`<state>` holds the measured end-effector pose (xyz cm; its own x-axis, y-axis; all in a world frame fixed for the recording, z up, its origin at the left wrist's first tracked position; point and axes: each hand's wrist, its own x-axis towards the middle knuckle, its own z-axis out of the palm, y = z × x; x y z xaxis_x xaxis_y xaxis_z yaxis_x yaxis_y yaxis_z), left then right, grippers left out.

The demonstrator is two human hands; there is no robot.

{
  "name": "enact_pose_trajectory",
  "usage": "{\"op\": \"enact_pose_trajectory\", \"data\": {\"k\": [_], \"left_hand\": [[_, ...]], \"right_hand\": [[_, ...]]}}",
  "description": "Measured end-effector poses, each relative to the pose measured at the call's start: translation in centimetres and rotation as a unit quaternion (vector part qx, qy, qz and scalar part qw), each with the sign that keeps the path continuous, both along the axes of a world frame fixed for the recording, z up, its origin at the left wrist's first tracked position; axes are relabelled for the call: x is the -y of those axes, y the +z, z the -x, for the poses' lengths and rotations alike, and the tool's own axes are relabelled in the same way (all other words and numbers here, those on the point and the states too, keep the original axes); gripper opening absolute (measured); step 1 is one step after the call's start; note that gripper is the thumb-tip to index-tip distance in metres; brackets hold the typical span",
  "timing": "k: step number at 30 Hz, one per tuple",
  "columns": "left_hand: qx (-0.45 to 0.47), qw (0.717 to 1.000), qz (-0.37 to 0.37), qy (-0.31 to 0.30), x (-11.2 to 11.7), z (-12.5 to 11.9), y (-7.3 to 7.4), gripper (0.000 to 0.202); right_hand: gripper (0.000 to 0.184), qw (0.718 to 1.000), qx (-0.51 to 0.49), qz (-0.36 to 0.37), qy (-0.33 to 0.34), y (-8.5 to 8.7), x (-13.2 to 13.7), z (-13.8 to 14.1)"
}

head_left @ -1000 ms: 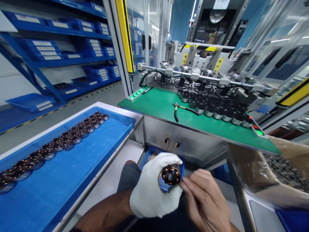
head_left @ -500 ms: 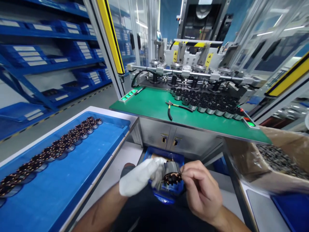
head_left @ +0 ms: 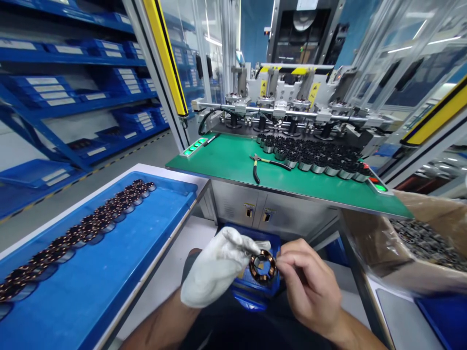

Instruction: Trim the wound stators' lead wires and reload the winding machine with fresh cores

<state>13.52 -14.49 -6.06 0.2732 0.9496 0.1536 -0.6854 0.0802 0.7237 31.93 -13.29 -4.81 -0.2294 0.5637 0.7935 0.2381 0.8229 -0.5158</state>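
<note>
My left hand point(head_left: 215, 272), in a white glove, is closed around a round stator wound with copper wire point(head_left: 262, 266), held low in front of me with its open face turned up toward me. My bare right hand point(head_left: 308, 287) pinches at the stator's right rim with thumb and forefinger. Both hands hover over a small blue bin point(head_left: 251, 291) below the bench.
A blue tray point(head_left: 120, 253) on my left carries a row of several wound stators point(head_left: 83, 226). The green bench point(head_left: 233, 160) ahead holds pliers point(head_left: 260, 163) and several dark stators point(head_left: 314, 155) before a winding machine point(head_left: 288, 107). A bag-lined cardboard box of parts point(head_left: 419, 243) stands right; blue shelving far left.
The stator has been turned in my left hand from side-on to face-up again. My right fingers stay at its rim. The view shifted slightly.
</note>
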Motion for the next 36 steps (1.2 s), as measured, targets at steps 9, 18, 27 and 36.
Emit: {"op": "enact_pose_trajectory", "data": {"k": [9,18,27,36], "left_hand": [[-0.207,0.954,0.028,-0.213,-0.5,0.9,-0.7,0.044],[0.059,0.996,0.003,-0.067,0.0,-1.1,0.0,0.037],[-0.124,0.961,0.033,-0.244,-1.0,-0.7,-2.1,0.059],[0.051,0.998,0.032,-0.018,-0.6,-1.3,0.8,0.045]], "right_hand": [[0.013,0.988,0.096,-0.109,0.042,1.1,-0.4,-1.2],[0.015,0.995,0.074,-0.036,-0.052,1.8,-0.3,-0.7],[0.011,0.981,0.154,-0.074,0.094,3.3,-1.2,-1.8],[0.013,0.994,0.101,-0.023,-0.045,3.4,-1.0,-1.2]]}}
